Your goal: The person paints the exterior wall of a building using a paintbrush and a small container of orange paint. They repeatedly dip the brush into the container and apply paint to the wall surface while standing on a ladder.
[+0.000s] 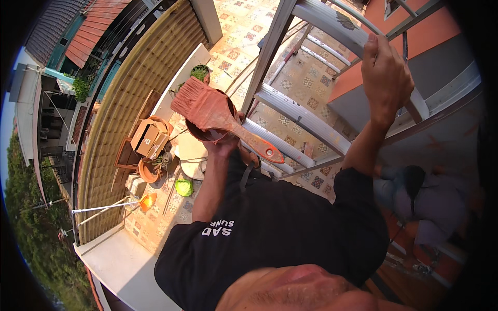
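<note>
My left hand [222, 147] holds a round paint container [212, 134] from below, with dark reddish paint inside. A wide paintbrush [212, 110] lies across its mouth, its bristles, coated in terracotta-red paint, pointing left and its worn handle pointing down to the right. My right hand [387, 74] is closed around an upper rung of an aluminium ladder [303, 116], up and to the right of the container. The ladder's rungs bear paint spots. Whether my left fingers also touch the brush is hidden.
Patterned floor tiles [311, 81] lie below the ladder. At the left are a cardboard box [149, 140], a terracotta pot [148, 170], a green basket [184, 187] and a corrugated yellowish fence [136, 97]. An orange-and-grey wall [393, 66] stands right. A blurred person [432, 206] is at the lower right.
</note>
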`<state>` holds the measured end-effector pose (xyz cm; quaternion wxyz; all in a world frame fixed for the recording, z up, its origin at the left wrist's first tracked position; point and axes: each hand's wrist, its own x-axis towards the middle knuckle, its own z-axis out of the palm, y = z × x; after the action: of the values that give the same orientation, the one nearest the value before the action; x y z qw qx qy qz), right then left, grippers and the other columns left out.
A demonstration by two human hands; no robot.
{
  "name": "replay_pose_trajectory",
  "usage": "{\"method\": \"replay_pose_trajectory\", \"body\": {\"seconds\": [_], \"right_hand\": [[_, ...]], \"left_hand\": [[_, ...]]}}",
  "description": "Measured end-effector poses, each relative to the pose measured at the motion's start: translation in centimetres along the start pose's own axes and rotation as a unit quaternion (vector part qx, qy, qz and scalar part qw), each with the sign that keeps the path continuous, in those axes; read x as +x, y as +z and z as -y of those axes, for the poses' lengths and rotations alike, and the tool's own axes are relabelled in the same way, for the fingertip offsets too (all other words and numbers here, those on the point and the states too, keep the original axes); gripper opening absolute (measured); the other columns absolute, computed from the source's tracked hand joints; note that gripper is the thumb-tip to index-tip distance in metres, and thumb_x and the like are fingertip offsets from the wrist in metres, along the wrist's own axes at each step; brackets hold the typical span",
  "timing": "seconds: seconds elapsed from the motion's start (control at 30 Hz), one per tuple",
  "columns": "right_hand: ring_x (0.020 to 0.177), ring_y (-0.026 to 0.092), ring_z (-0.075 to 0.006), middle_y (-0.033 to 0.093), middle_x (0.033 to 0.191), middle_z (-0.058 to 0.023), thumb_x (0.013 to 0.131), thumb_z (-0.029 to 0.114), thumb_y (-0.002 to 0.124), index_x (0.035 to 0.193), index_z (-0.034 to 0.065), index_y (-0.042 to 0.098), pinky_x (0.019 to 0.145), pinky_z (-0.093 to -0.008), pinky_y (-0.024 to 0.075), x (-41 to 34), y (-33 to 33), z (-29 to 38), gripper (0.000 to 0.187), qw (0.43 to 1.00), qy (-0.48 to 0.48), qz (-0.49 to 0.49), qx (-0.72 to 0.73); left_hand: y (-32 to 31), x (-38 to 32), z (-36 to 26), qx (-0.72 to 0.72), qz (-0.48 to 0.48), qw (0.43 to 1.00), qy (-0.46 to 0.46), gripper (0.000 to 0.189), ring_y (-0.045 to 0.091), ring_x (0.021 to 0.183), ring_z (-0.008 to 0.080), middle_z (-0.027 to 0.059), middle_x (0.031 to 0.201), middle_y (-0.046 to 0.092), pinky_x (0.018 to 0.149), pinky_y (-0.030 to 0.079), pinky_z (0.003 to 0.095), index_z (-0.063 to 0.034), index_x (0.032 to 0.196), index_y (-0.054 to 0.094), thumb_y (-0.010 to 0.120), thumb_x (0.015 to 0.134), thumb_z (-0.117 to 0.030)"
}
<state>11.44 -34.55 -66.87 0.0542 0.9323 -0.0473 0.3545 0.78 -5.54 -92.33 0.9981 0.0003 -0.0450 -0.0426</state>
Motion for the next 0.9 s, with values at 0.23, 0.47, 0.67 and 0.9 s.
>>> {"method": "replay_pose_trajectory", "body": {"seconds": [0.23,0.47,0.67,0.9], "right_hand": [[0.084,0.066,-0.0313,0.068,0.085,-0.0073,0.098,0.035,0.048,0.095,0.013,0.064,0.078,-0.0458,0.0503,0.7,-0.9,0.4,0.027,0.998,-0.024,0.056,0.01],[0.084,0.064,-0.0318,0.066,0.086,-0.0089,0.096,0.032,0.051,0.095,0.0103,0.063,0.078,-0.0453,0.0477,1.2,-1.7,0.8,0.025,0.994,-0.018,0.098,0.035],[0.085,0.063,-0.0325,0.066,0.09,-0.0102,0.095,0.031,0.052,0.097,0.0091,0.064,0.08,-0.0456,0.0465,1.4,-2.4,1.0,0.025,0.992,-0.021,0.114,0.052],[0.087,0.063,-0.0339,0.066,0.09,-0.0132,0.098,0.034,0.051,0.1,0.0063,0.064,0.082,-0.0456,0.0461,1.8,-3.4,0.6,0.031,0.986,-0.038,0.137,0.087]], "left_hand": [[0.6,0.1,-3.7,-0.013,-0.104,0.994,0.017,0.078,0.06,0.113,0.0404,0.0302,0.129,0.056,0.082,0.054,0.0533,-0.0011,0.146,0.037,0.064,0.09,-0.048],[6.7,1.9,-4.0,-0.013,-0.171,0.984,-0.036,0.077,0.059,0.109,0.0392,0.0128,0.13,0.06,0.078,0.052,0.0588,-0.0065,0.136,0.052,0.055,0.086,-0.066],[10.2,3.3,-3.3,-0.023,-0.028,0.994,-0.102,0.073,0.054,0.126,0.033,0.012,0.142,0.053,0.103,0.046,0.0526,-0.0124,0.143,0.047,0.051,0.091,-0.063],[16.0,5.5,-1.0,-0.018,-0.042,0.997,-0.065,0.079,0.053,0.126,0.034,0.0127,0.142,0.052,0.103,0.045,0.0526,-0.0139,0.145,0.044,0.049,0.089,-0.068]]}}
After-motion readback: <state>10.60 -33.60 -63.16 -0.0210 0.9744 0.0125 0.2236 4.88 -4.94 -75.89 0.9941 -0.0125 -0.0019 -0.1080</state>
